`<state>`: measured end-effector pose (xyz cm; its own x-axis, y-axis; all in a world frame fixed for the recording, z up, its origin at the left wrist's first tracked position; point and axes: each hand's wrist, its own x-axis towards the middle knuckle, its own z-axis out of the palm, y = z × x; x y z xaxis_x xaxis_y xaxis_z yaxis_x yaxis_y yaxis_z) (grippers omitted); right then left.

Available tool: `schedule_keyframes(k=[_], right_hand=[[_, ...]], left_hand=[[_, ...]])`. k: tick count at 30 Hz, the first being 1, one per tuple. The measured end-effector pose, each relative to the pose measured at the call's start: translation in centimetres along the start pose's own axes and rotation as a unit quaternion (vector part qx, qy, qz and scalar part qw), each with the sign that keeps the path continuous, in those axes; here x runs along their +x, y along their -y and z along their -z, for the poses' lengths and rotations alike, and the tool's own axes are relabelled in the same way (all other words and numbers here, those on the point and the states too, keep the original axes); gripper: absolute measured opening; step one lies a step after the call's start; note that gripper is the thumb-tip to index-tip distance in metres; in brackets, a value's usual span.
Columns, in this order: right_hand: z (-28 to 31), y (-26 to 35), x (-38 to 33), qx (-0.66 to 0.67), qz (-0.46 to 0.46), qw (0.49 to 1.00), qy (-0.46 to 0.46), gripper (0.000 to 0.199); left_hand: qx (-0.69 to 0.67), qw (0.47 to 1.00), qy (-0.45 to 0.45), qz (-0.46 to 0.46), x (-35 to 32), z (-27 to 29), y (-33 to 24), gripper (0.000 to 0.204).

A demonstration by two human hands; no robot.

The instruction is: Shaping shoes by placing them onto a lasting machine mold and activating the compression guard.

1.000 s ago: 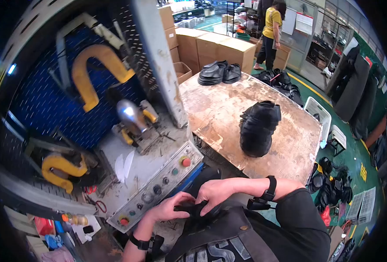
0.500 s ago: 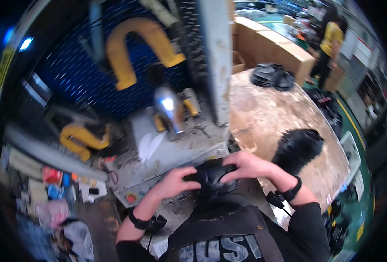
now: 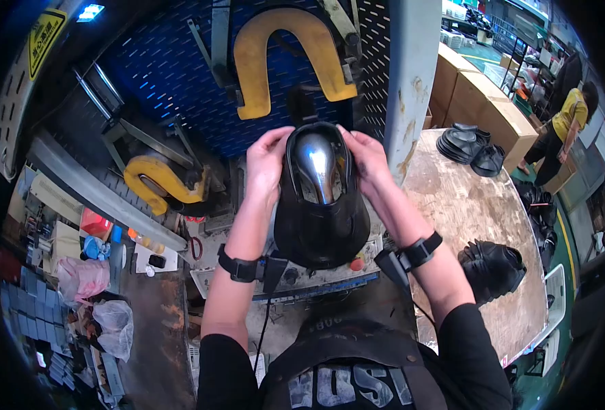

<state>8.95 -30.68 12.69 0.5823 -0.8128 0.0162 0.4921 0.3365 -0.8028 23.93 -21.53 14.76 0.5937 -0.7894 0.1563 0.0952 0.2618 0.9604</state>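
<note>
A black shoe upper (image 3: 323, 239) is in front of me, its toe end toward me and its opening facing up. Inside the opening shows a shiny metal foot-shaped form (image 3: 314, 164) of the machine. My left hand (image 3: 266, 160) pinches the collar's left edge near the far end. Opposite it, my right hand (image 3: 369, 157) grips the right edge, thumb and fingers closed on it. Just beyond the upper hangs a yellow U-shaped clamp (image 3: 248, 68) on metal arms. The form's base is hidden beneath the upper.
A second yellow clamp (image 3: 156, 191) sits at the left. On the right, a worn wooden table (image 3: 446, 205) bears black shoes (image 3: 463, 143) and a bundle of black uppers (image 3: 492, 270). Cardboard boxes (image 3: 497, 113) line its far side. A person in yellow (image 3: 570, 123) stands farther off.
Both hands have moved away from my body with the black upper, which is now around the metal form. My view has shifted, and the clamp appears farther right.
</note>
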Motion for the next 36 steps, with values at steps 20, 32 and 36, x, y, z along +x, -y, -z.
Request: schedule_keyframes(k=[20,32,36], right_hand=[[6.8,-11.8,-17.9,0.234,-0.121,0.961,-0.087,0.041],[8.7,-20.4,-3.6,-0.301,0.128,0.885,-0.33,0.044],[9.1,-20.2,0.8,-0.419,0.349,0.813,-0.203,0.031]], left_hand=[[0.28,0.889,0.247,-0.266,-2.3,-2.8,-4.2,0.061],[0.301,0.8,0.231,-0.464,-4.5,-1.0,-0.7,0.059],[0.277,0.814,0.232,-0.455,-5.6,0.0,-0.4,0.06]])
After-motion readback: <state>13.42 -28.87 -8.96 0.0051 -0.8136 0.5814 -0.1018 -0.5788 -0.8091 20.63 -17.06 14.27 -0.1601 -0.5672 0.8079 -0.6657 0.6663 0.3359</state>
